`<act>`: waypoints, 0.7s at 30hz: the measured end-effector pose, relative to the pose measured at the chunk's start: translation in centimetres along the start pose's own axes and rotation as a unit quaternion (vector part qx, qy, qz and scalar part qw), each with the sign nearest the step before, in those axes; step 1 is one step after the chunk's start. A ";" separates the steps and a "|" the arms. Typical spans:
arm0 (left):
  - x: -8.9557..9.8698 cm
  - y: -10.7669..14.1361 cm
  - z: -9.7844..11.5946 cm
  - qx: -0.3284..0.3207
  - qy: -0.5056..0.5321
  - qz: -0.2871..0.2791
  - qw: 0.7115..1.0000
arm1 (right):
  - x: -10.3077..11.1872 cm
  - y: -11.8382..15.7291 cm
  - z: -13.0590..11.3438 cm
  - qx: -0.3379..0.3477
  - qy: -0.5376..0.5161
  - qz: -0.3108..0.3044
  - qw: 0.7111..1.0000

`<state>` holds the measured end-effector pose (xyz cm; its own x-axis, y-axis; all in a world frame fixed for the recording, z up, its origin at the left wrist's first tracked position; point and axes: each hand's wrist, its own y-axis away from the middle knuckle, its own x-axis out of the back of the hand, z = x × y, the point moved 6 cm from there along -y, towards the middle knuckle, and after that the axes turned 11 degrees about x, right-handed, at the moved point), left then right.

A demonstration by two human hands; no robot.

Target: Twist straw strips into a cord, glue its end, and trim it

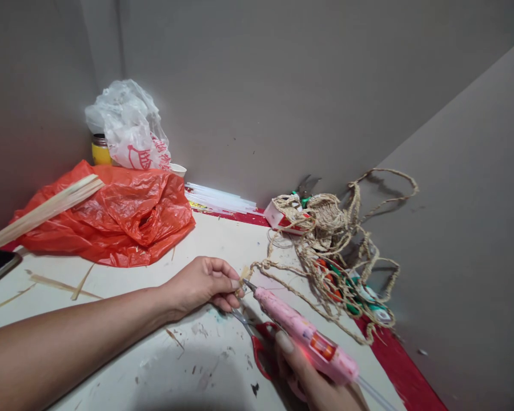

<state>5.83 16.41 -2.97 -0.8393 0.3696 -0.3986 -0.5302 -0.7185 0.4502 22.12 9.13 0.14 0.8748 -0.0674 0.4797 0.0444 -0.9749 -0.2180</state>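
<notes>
My left hand (208,285) pinches a small piece of dried straw (244,275) between thumb and fingers. In my right hand (310,377) is a pink glue gun (300,325), its metal nozzle touching or very close to the straw at my left fingertips. A clear glue stick (374,394) sticks out of the gun's back end. Red-handled scissors (259,342) lie on the table, partly hidden below the gun. From beside my left fingertips, a braided straw rope (300,285) runs right into a tangled heap; whether it joins the held piece I cannot tell.
A red plastic bag (154,211) lies at the left with a bundle of straw strips (60,202) over it. Behind stand a yellow jar (100,151) and a white plastic bag (131,125). Spare glue sticks (223,200), a small box (282,217) and a phone (0,267) rest around the table.
</notes>
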 end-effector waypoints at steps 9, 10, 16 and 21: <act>0.0 0.0 -0.1 -0.003 -0.010 0.002 1.000 | -0.5 0.2 1.0 -0.040 -0.014 -0.058 0.997; 0.0 0.0 -0.1 -0.001 -0.011 0.004 1.000 | -0.4 0.1 0.8 -0.021 -0.007 -0.054 0.998; 0.0 -0.1 -0.2 -0.006 -0.011 0.006 1.000 | -0.4 0.3 1.4 0.012 -0.002 -0.038 0.999; 0.1 -0.3 -0.1 -0.010 -0.011 0.006 1.000 | -0.6 0.2 1.0 0.029 0.001 -0.051 0.998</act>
<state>5.88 16.57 -3.23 -0.8479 0.3735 -0.3762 -0.5181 -0.7342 0.4387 22.11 9.21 -1.02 0.8630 0.0312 0.5043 0.1617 -0.9627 -0.2172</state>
